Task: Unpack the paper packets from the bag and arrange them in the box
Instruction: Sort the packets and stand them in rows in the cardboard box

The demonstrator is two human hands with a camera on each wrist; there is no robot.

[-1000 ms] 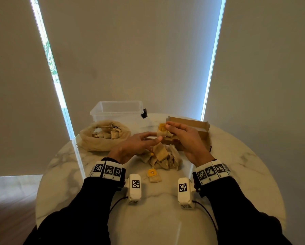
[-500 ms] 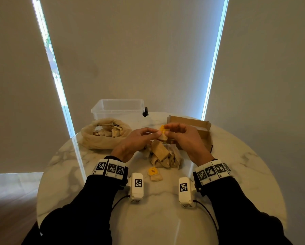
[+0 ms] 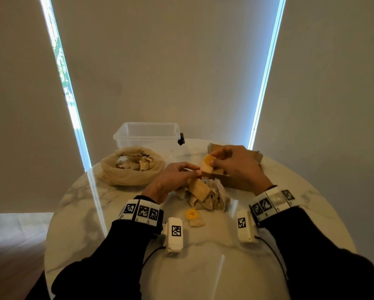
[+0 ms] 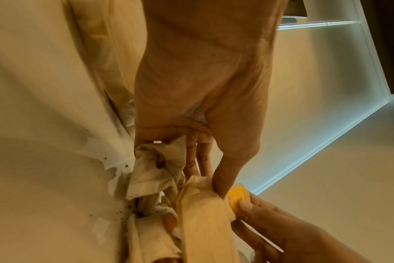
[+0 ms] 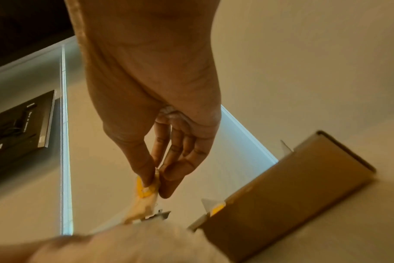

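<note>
writing: none i can actually read, the yellow tag (image 3: 191, 214) on the loose packet has a mark too small to make out
bag (image 3: 133, 167): beige, open, packets inside, far left on the table (image 3: 225, 267)
cardboard box (image 3: 235, 180): open, just behind the right hand, contents hidden
clear tub (image 3: 147, 135): behind the bag
packet (image 3: 207, 164): beige paper with a yellow tag, held up near the box
right hand (image 3: 235, 165): pinching the packet's tag end
left hand (image 3: 173, 178): pinching its other end
pile of packets (image 3: 203, 194): on the table under both hands
</note>
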